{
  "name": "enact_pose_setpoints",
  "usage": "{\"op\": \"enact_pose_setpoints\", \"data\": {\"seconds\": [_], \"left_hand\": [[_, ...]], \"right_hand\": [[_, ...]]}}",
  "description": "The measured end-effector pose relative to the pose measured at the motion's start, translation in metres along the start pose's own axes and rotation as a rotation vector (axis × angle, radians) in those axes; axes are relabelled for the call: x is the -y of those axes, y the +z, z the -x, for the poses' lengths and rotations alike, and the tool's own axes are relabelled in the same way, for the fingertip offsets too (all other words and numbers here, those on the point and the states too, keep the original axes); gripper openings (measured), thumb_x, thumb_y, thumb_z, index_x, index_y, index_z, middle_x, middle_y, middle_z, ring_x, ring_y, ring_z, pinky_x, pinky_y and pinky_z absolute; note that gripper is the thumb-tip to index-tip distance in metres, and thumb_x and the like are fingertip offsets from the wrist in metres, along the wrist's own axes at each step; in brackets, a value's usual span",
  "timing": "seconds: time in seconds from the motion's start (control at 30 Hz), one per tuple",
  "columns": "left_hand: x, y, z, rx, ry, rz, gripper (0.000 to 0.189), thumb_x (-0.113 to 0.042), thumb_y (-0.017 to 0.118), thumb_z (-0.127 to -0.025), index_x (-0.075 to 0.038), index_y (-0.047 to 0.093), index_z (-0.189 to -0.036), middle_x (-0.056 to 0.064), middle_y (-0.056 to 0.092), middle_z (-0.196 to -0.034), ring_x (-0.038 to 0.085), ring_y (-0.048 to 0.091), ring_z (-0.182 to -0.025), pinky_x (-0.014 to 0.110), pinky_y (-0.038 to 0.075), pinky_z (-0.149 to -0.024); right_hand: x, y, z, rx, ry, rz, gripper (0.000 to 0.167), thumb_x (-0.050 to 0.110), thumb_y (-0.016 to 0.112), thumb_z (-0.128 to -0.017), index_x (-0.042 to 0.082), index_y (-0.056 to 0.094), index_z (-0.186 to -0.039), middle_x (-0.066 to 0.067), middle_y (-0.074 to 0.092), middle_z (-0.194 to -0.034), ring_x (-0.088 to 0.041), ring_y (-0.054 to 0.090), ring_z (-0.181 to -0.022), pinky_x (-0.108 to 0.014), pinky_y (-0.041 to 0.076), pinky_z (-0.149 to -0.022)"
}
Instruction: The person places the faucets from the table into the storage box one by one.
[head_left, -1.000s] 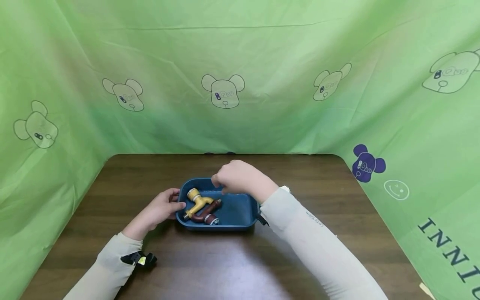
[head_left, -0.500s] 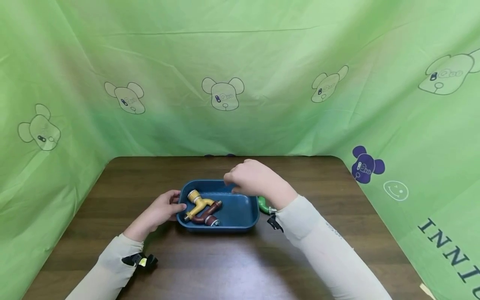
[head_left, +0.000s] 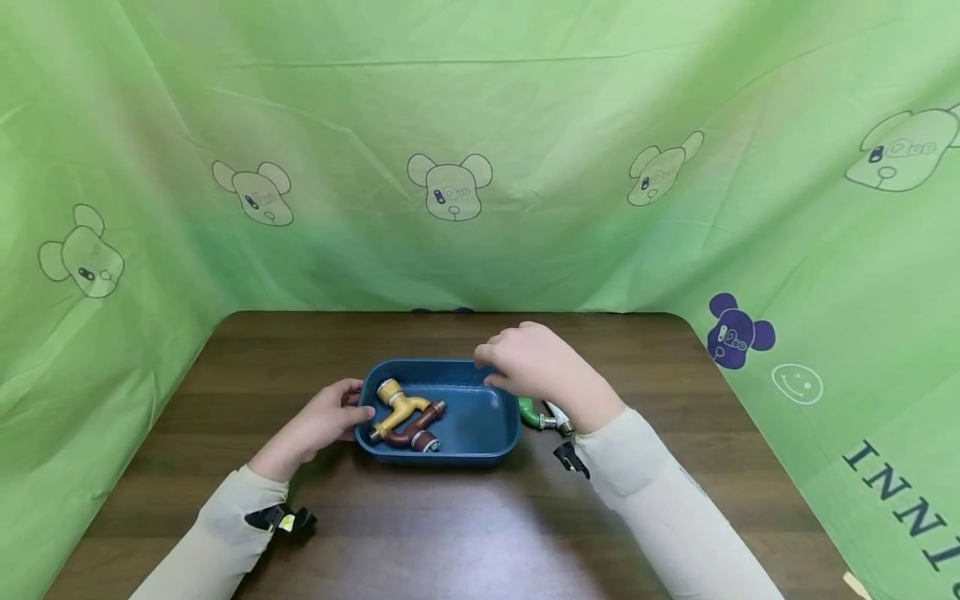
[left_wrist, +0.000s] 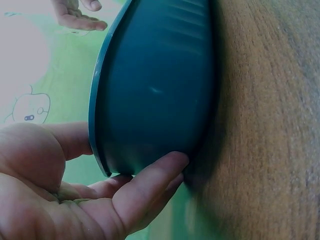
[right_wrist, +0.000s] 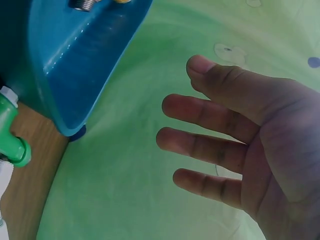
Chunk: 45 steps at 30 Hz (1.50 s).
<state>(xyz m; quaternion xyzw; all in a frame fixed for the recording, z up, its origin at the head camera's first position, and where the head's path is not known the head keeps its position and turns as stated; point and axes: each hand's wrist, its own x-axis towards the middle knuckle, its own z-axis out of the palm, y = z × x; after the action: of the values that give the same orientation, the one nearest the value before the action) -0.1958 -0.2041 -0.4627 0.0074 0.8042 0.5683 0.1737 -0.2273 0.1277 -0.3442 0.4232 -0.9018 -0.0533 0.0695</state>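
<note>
A blue plastic bin (head_left: 476,429) stands on the table with a yellow tap (head_left: 401,408) and a dark brown tap (head_left: 426,417) lying in its left half. My left hand (head_left: 318,418) grips the bin's left end, thumb over the rim and fingers against the outer wall (left_wrist: 155,90). Over the bin's back right corner is my right hand (head_left: 532,362); in the right wrist view its fingers (right_wrist: 200,147) are loosely spread with nothing between them. Just right of the bin lies a green tap (head_left: 529,414), partly hidden by it.
A white tap (head_left: 558,417) lies beside the green one, partly behind my right wrist. The wooden table (head_left: 420,525) meets a green printed cloth (head_left: 450,267) at the back and sides.
My right hand has moved right from over the bin's middle toward its right corner, uncovering the green and white taps. My left hand keeps its grip on the bin.
</note>
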Motion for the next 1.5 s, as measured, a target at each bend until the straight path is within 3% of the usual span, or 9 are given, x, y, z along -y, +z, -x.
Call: {"op": "enact_pose_setpoints", "data": {"seconds": [0.37, 0.67, 1.33, 1.5], "left_hand": [[-0.001, 0.001, 0.000, 0.002, 0.005, 0.001, 0.057, -0.010, 0.062, -0.101, 0.007, 0.036, -0.150, 0.029, 0.052, -0.139, 0.029, 0.066, -0.109, 0.044, 0.063, -0.083], [-0.001, 0.002, 0.001, 0.008, 0.004, -0.001, 0.059, -0.010, 0.062, -0.101, 0.007, 0.035, -0.150, 0.030, 0.052, -0.140, 0.032, 0.066, -0.112, 0.045, 0.063, -0.084], [-0.001, 0.001, -0.002, -0.003, 0.003, 0.002, 0.057, -0.011, 0.063, -0.101, 0.006, 0.037, -0.149, 0.029, 0.053, -0.139, 0.031, 0.066, -0.111, 0.045, 0.062, -0.084], [-0.002, 0.000, -0.002, 0.005, -0.005, -0.005, 0.057, -0.010, 0.063, -0.101, 0.007, 0.037, -0.149, 0.029, 0.053, -0.138, 0.031, 0.066, -0.109, 0.045, 0.063, -0.083]], "right_hand": [[-0.003, 0.001, 0.018, -0.020, 0.054, 0.007, 0.019, 0.035, 0.079, -0.090, 0.026, 0.076, -0.106, 0.008, 0.076, -0.101, -0.016, 0.070, -0.091, -0.039, 0.056, -0.081], [-0.006, 0.002, 0.034, -0.089, 0.061, 0.019, 0.017, 0.033, 0.081, -0.088, 0.024, 0.074, -0.100, 0.009, 0.072, -0.090, -0.015, 0.066, -0.082, -0.036, 0.054, -0.075], [-0.009, 0.012, 0.066, -0.225, 0.094, 0.000, 0.020, 0.029, 0.083, -0.086, 0.021, 0.075, -0.102, 0.006, 0.074, -0.092, -0.016, 0.066, -0.085, -0.036, 0.052, -0.077], [-0.011, 0.017, 0.076, -0.274, 0.073, 0.026, 0.018, 0.028, 0.083, -0.085, 0.019, 0.074, -0.098, 0.007, 0.072, -0.087, -0.016, 0.065, -0.083, -0.035, 0.050, -0.073]]}}
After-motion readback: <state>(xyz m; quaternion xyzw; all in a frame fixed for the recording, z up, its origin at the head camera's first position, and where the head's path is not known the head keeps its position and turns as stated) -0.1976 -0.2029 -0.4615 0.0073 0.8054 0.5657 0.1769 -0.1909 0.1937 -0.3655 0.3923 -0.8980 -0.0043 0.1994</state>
